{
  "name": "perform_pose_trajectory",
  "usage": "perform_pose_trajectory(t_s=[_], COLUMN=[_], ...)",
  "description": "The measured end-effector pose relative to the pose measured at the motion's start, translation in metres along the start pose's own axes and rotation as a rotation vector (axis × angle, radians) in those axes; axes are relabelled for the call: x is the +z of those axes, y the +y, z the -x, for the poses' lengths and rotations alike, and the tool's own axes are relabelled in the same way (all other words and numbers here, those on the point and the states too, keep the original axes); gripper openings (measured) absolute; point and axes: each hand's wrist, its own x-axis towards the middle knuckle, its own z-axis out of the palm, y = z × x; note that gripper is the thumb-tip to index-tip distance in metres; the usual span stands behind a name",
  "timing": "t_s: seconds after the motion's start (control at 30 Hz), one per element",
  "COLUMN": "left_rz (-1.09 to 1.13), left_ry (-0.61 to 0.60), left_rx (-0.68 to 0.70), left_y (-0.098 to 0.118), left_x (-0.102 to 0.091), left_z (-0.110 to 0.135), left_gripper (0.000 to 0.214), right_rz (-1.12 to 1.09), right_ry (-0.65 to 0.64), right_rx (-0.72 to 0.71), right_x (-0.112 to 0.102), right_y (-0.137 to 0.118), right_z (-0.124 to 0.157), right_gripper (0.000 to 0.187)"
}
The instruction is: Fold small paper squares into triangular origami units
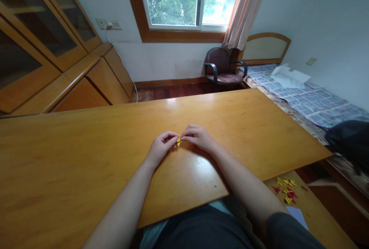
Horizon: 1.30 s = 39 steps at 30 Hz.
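Observation:
A small yellow folded-paper piece (pixel 178 141) is held just above the wooden table (pixel 86 156), near its middle. My left hand (pixel 163 146) pinches it from the left between thumb and fingers. From the right, my right hand (pixel 197 136) closes thumb and forefinger on its upper edge. The fingertips of both hands almost meet there and cover part of the paper. Its exact folded shape is too small to make out.
Several yellow and red folded-paper pieces (pixel 288 191) lie on a lower wooden surface (pixel 323 222) at the right, beside a pale sheet (pixel 297 217). Past the table stand an office chair (pixel 220 66) and a bed (pixel 314 99). A black bag (pixel 350 141) rests on the bed.

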Motion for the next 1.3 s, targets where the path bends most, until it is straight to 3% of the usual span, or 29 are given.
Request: perform_pose_trajectory(t_s=[0.2, 0.4, 0.57, 0.77, 1.0, 1.3], left_rz=[0.000, 0.173, 0.239, 0.245, 0.220, 0.206], left_ry=[0.020, 0.136, 0.202, 0.228, 0.198, 0.213], left_rx=[-0.021, -0.061, -0.089, -0.060, -0.048, 0.001], left_y=[-0.007, -0.014, -0.013, -0.009, -0.011, -0.007], left_x=[-0.001, -0.002, 0.001, 0.006, 0.007, 0.008], left_z=[-0.003, -0.007, -0.008, -0.007, -0.007, -0.005], left_gripper=[0.025, 0.031, 0.039, 0.040, 0.040, 0.038], right_rz=[0.057, 0.051, 0.065, 0.159, 0.331, 0.260], right_ry=[0.033, 0.128, 0.135, 0.153, 0.152, 0.194], right_rx=[-0.040, 0.006, 0.021, -0.045, 0.003, -0.002], right_x=[-0.001, 0.006, 0.012, 0.020, 0.024, 0.021], right_y=[0.000, 0.001, -0.004, -0.011, -0.008, -0.009], right_z=[0.000, 0.001, 0.000, 0.002, 0.004, 0.002], right_gripper=[0.015, 0.014, 0.014, 0.014, 0.015, 0.014])
